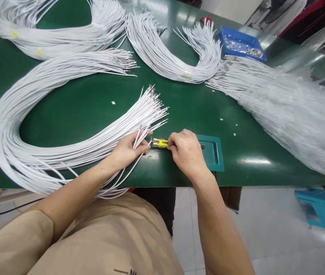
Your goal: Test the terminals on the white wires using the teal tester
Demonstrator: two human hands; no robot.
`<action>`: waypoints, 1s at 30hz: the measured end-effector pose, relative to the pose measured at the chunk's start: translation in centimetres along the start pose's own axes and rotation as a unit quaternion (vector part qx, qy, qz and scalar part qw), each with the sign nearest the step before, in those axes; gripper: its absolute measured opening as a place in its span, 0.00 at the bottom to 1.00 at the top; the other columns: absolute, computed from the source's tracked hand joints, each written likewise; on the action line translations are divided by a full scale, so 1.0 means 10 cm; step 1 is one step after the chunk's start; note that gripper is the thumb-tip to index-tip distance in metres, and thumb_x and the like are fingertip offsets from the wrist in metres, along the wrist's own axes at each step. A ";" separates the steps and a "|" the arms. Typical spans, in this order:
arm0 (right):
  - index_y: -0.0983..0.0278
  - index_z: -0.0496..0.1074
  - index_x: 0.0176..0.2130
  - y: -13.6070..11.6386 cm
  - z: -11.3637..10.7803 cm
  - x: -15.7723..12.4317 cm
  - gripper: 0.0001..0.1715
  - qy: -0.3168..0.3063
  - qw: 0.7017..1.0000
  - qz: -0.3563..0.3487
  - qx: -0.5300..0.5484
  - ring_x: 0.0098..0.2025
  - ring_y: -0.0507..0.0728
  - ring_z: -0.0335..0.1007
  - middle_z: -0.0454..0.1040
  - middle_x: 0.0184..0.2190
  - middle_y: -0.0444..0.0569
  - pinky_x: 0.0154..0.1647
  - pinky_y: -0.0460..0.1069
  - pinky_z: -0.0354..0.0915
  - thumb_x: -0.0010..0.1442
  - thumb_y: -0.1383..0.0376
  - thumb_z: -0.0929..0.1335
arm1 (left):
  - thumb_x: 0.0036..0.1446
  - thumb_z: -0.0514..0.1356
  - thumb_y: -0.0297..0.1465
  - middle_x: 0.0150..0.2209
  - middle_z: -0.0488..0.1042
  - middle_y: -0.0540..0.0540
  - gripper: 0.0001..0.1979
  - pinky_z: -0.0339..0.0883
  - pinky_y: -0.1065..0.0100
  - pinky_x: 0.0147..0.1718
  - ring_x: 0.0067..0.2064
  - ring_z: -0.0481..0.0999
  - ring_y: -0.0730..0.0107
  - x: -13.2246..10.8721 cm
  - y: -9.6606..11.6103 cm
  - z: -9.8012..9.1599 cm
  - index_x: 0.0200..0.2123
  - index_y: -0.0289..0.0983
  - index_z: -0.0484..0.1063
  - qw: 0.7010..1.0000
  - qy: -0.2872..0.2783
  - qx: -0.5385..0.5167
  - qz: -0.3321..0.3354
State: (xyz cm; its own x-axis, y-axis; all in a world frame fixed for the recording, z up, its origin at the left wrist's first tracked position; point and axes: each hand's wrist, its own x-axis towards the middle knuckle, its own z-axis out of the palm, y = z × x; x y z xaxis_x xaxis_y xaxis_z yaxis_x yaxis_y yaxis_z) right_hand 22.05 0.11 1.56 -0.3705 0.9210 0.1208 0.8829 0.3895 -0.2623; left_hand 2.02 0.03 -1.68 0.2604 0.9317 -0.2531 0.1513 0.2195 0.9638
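My left hand [130, 149] is closed on a few white wires, pinching them between thumb and fingers near their ends. They belong beside a large curved bundle of white wires [65, 151] that loops round to the left. In my right hand [185, 151] is a small yellow-handled tool [161, 143] with metal jaws, perhaps snips or pliers. Its jaws point left and sit right by the wire ends at my left fingertips. Whether they touch a wire is too small to tell.
Other white wire bundles [176, 65] lie farther back, some with yellow marks. A blue tray [242, 42] holds small metal pieces. Wires under clear plastic [296, 110] cover the right side. A teal shallow tray [221, 152] lies by my right wrist. White scraps dot the green table [254, 152].
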 end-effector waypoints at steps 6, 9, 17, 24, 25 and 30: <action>0.63 0.71 0.31 -0.05 -0.06 0.01 0.06 -0.012 0.999 0.004 0.038 0.40 0.60 0.65 0.74 0.32 0.50 0.47 0.56 0.60 0.54 0.73 0.65 | 0.50 0.64 0.34 0.27 0.73 0.52 0.21 0.65 0.66 0.38 0.31 0.74 0.69 0.01 -0.06 -0.01 0.48 0.37 0.71 1.000 -0.008 -0.014 0.005; 0.62 0.73 0.36 -0.13 -0.06 0.05 0.09 0.023 0.994 0.016 0.102 0.50 0.61 0.66 0.75 0.44 0.52 0.54 0.59 0.58 0.56 0.72 0.66 | 0.50 0.64 0.34 0.28 0.73 0.51 0.21 0.67 0.66 0.38 0.31 0.74 0.70 0.00 -0.07 -0.01 0.48 0.36 0.70 0.999 -0.015 -0.035 0.009; 0.62 0.77 0.34 -0.27 0.01 0.21 0.13 -0.009 0.955 0.120 0.272 0.52 0.59 0.68 0.75 0.47 0.51 0.52 0.55 0.61 0.61 0.64 0.63 | 0.50 0.65 0.35 0.29 0.73 0.51 0.20 0.68 0.67 0.37 0.31 0.75 0.69 -0.03 -0.06 -0.03 0.47 0.36 0.70 0.998 -0.016 -0.053 0.022; 0.62 0.76 0.28 -0.31 -0.03 0.25 0.12 -0.049 0.928 0.152 0.337 0.50 0.58 0.70 0.76 0.45 0.49 0.52 0.53 0.61 0.59 0.63 0.65 | 0.51 0.62 0.31 0.30 0.75 0.51 0.15 0.68 0.67 0.40 0.33 0.75 0.70 -0.07 -0.03 -0.02 0.44 0.37 0.72 0.998 0.019 0.014 0.052; 0.62 0.76 0.28 -0.32 -0.04 0.26 0.11 -0.049 0.927 0.155 0.338 0.50 0.58 0.70 0.76 0.45 0.49 0.52 0.52 0.61 0.58 0.64 0.66 | 0.51 0.62 0.31 0.30 0.75 0.51 0.15 0.67 0.68 0.39 0.33 0.75 0.70 -0.07 -0.03 -0.02 0.44 0.37 0.72 0.998 0.023 0.020 0.054; 0.63 0.75 0.26 -0.33 -0.02 0.28 0.06 -0.039 0.929 0.164 0.331 0.48 0.57 0.71 0.77 0.43 0.49 0.51 0.52 0.61 0.53 0.66 0.68 | 0.52 0.61 0.30 0.31 0.75 0.51 0.13 0.67 0.67 0.40 0.34 0.75 0.70 -0.08 -0.05 -0.03 0.42 0.37 0.72 0.997 0.025 0.023 0.062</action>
State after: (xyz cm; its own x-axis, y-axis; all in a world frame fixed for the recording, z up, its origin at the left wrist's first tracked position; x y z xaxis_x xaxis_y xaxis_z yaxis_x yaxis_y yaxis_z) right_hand 18.12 1.39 2.96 -0.1549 0.9791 -0.1319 0.5910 -0.0151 -0.8065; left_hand 1.48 -0.69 -1.93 0.2318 0.9646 -0.1257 0.1653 0.0883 0.9823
